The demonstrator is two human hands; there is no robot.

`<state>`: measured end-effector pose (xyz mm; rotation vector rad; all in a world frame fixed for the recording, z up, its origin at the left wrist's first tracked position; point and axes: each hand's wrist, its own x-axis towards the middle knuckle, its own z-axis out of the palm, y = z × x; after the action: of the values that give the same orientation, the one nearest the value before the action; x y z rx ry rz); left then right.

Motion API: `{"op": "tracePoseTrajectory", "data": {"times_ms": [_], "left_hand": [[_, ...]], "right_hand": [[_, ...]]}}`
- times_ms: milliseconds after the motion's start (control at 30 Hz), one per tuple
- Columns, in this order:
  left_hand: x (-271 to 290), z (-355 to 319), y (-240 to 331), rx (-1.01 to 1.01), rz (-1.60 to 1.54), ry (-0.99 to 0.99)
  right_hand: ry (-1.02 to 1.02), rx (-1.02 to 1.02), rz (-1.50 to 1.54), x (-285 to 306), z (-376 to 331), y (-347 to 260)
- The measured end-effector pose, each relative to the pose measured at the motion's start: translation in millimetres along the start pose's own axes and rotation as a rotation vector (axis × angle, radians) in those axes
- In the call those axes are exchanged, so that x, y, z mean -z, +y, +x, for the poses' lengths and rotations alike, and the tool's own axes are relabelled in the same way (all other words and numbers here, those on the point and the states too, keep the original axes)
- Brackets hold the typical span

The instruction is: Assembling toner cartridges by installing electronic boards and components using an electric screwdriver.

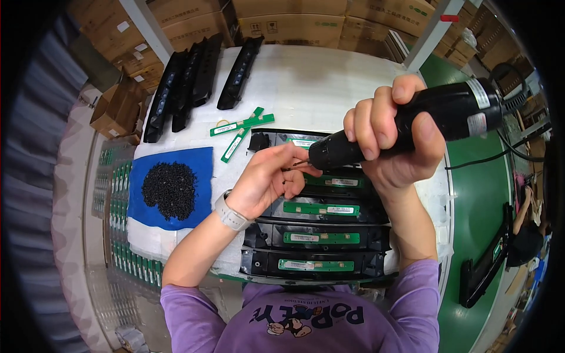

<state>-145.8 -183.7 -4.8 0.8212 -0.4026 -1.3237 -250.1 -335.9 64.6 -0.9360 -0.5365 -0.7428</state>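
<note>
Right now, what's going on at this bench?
A person grips a black electric screwdriver in the right hand; the left hand pinches at its tip. Below lie black plastic housings with green circuit boards seated in them. A pile of small black screws sits on a blue cloth to the left.

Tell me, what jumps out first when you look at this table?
The big black electric screwdriver in the right hand sits in the middle, its tip by the left hand. Below lie stacked black trays with green circuit boards. Left, a pile of black screws rests on a blue cloth.
</note>
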Motion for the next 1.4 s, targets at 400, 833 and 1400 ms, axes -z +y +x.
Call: {"op": "tracePoseTrajectory", "data": {"times_ms": [400, 833, 1400], "left_hand": [[15.2, 6.1, 7.7, -0.350, -0.014, 0.375], [21.9, 8.8, 5.1, -0.296, 0.054, 0.379], [26.6, 11.5, -3.5, -0.224, 0.087, 0.293]], "right_hand": [[0.152, -0.270, -0.592, 43.9, 4.5, -32.7], [0.171, -0.351, -0.642, 63.9, 1.6, -19.3], [0.172, -0.342, -0.724, 63.5, -5.2, -18.1]]}}
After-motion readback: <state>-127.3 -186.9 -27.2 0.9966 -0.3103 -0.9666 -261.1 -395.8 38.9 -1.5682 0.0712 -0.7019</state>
